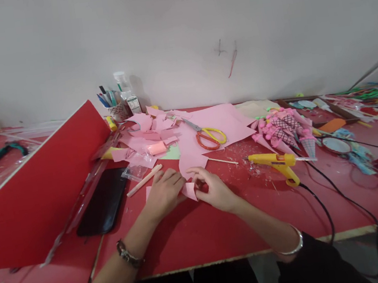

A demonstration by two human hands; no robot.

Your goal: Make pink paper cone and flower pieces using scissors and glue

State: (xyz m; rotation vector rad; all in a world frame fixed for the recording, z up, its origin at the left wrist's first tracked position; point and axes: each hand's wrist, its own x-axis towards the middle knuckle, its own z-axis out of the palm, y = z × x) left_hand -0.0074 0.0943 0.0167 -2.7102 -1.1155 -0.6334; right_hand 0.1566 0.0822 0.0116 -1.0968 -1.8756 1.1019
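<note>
A small piece of pink paper (pixel 189 190) is held between my two hands over the red table, its near edge curled. My left hand (pixel 165 189) bends over the paper's left side, fingers closed on it. On its right edge, my right hand (pixel 213 188) pinches with thumb and forefinger. Just beyond lie pink paper sheets (pixel 221 118) and scraps. Scissors (pixel 211 137) with one yellow and one orange-red handle rest open on them. A pale stick (pixel 144 180) lies left of my left hand, and a thin stick (pixel 223 160) beyond my right.
A yellow glue gun (pixel 276 162) with a black cord lies at right. Behind it sit pink paper cones (pixel 283 128). A black phone (pixel 102 203) lies at left beside a leaning red board (pixel 44 190). A pen cup (pixel 116 110) stands by the white partition (pixel 168 46).
</note>
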